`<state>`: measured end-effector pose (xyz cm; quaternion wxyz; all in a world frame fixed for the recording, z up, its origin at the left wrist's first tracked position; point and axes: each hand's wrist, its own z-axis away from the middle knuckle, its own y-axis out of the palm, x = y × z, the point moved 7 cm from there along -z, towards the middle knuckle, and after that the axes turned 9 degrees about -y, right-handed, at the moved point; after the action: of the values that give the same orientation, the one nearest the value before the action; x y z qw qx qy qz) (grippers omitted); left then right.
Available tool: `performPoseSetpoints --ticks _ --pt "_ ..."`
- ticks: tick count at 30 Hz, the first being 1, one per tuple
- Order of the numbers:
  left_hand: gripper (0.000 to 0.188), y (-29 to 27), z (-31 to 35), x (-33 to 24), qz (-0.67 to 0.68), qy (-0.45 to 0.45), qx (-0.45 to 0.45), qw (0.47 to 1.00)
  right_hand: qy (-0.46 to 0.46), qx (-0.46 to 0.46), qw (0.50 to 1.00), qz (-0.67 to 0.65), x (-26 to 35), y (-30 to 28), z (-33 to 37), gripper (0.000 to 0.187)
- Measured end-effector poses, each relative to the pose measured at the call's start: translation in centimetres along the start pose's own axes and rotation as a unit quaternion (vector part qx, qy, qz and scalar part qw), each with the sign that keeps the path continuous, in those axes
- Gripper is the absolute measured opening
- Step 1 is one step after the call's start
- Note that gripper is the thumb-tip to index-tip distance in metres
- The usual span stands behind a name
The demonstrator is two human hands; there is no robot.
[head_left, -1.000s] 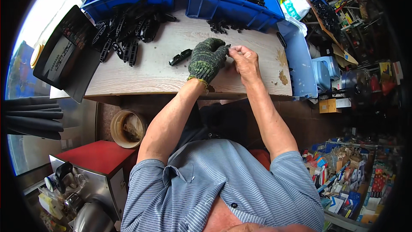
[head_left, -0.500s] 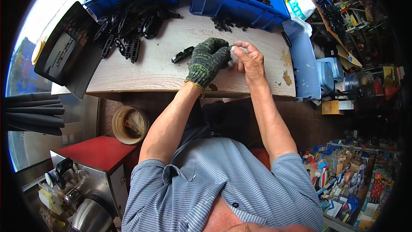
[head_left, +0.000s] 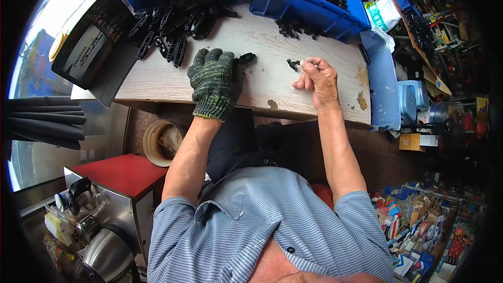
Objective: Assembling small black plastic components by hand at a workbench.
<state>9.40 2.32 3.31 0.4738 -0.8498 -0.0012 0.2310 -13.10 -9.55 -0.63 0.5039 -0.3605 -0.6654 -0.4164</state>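
On the table, my left hand, in a dark green knitted glove, is turned back up with its fingers stretched forward and slightly apart. A long black plastic part lies close by its thumb side; whether the thumb touches it is hidden. My bare right hand is pinched, thumb against forefinger, at the end of a small black plastic piece. Farther left on the table, a heap of long black plastic parts is piled up. Several small black pieces lie loose below the right-hand blue bin.
Two blue bins of black parts stand along the table's far side. A black open case is at the left, a light blue tub at the right edge. A round bucket and red-topped cabinet stand lower left.
My hands have come apart: the left has moved left, beside the long black part, and the right has moved right, the small black piece now showing at its fingertips. The view has shifted slightly.
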Motion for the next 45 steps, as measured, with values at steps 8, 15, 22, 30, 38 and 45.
performPoseSetpoints --ticks 8,15,22,30,38,45 --pt "0.027 2.3 1.6 -2.1 0.326 -0.042 0.059 0.943 -0.014 0.011 0.995 -0.095 -0.4 2.4 0.8 0.013" --pt "0.029 6.0 1.9 -4.5 0.604 -0.200 0.310 0.706 0.003 0.018 0.997 -0.072 -0.6 2.3 1.0 0.013" --pt "0.030 6.1 1.8 -4.7 0.603 -0.238 0.316 0.693 0.012 0.007 0.998 -0.063 -0.9 2.1 0.8 0.012" --pt "0.031 5.9 1.0 -4.6 0.585 -0.258 0.293 0.711 0.038 0.005 0.998 -0.051 -0.8 2.4 1.0 0.010" --pt "0.030 6.4 0.9 -4.2 0.590 -0.283 0.262 0.709 0.017 0.005 0.999 -0.027 0.1 3.2 0.5 0.014" --pt "0.027 5.7 1.3 -4.0 0.614 -0.301 0.215 0.697 0.072 0.046 0.994 0.070 0.0 3.8 0.7 0.036"
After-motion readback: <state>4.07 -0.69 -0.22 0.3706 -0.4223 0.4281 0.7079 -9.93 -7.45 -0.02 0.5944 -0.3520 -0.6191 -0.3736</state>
